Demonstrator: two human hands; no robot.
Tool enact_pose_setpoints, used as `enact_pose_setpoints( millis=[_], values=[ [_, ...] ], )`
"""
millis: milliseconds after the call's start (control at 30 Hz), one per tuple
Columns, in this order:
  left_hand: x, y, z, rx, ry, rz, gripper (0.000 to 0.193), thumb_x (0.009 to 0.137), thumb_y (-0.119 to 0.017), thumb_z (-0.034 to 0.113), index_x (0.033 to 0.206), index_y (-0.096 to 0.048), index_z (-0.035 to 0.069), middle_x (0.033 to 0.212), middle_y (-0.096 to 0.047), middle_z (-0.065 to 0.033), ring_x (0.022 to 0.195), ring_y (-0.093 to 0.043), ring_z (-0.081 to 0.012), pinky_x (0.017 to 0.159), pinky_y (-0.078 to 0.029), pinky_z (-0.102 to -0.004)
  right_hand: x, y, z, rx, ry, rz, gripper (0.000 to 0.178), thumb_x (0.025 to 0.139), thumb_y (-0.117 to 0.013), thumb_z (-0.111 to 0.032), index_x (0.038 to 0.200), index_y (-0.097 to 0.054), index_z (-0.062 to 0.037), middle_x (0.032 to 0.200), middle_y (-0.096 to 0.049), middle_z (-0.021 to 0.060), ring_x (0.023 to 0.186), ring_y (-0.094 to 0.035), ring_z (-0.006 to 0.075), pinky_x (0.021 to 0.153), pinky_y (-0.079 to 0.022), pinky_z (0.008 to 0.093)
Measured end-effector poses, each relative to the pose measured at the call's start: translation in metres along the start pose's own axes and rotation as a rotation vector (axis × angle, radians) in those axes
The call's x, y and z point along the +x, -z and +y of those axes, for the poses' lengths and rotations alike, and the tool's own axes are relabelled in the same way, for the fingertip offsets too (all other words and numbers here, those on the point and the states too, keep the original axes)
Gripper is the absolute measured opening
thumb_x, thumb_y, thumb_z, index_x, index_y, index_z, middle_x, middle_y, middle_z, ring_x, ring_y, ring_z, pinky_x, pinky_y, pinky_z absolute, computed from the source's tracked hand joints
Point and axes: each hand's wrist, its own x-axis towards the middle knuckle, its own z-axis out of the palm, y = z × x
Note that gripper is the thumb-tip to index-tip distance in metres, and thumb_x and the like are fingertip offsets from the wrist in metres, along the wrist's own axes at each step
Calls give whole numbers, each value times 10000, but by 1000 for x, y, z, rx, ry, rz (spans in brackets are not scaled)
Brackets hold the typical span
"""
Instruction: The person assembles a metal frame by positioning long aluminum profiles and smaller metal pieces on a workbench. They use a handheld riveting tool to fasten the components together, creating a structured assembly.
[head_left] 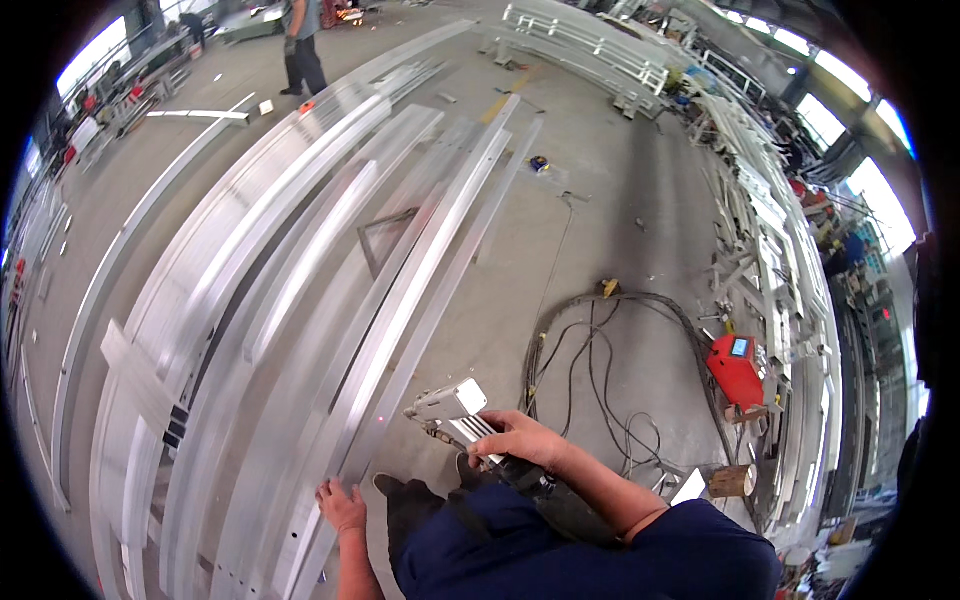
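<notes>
My right hand [518,440] is wrapped round the grip of a silver-white handheld welding gun [452,402], held in front of my body. The gun's narrow nozzle points left toward the long silver metal beams. A small red light dot shows near the edge of the nearest beam [400,335]. At the near end of that beam, my left hand [343,507] rests on its edge with the fingers apart. Several more long beams [330,225] lie side by side to the left, and a short metal piece [140,372] lies across them.
Black cables [600,345] coil on the floor at right, near a red machine with a screen [736,370] and a wood block [733,481]. A blue tape measure [540,163] lies farther off. Metal racks [590,55] stand behind. Another person [303,50] stands at far left.
</notes>
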Motion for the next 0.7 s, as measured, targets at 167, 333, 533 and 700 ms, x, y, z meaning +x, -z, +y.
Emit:
enact_pose_setpoints(
  millis=[167,333,533,700],
  values=[
    [35,1,-14,42,-3,37,623,717,-766,226,1248,-492,48,1318,-478,-227,1252,-417,-428,1030,-349,-541,-10,-21,-11,50,-6,113,501,848,-705,-218,1238,-536,47,870,-670,85,744,-631,126,665,-508,259],
    [74,-9,-14,-6,98,-193,677,692,-787,268,1260,-489,51,1263,-528,-208,1190,-489,-407,998,-380,-526,-11,-30,-9,93,11,127,489,863,-682,-183,1249,-515,68,881,-678,107,737,-629,128,669,-511,255],
    [114,-19,-24,35,-94,-253,505,669,-803,318,1026,-594,29,1120,-570,-192,1095,-537,-386,900,-441,-510,-14,-42,-11,52,-17,241,548,861,-671,-201,1293,-480,79,898,-684,140,734,-628,151,685,-511,264],
    [116,-23,-34,-97,-114,-213,447,660,-805,337,919,-619,24,1018,-596,-223,1046,-555,-403,909,-445,-498,-18,-46,-13,119,-8,359,424,843,-661,-157,1180,-545,73,867,-678,119,721,-633,158,669,-513,283]
  ],
)
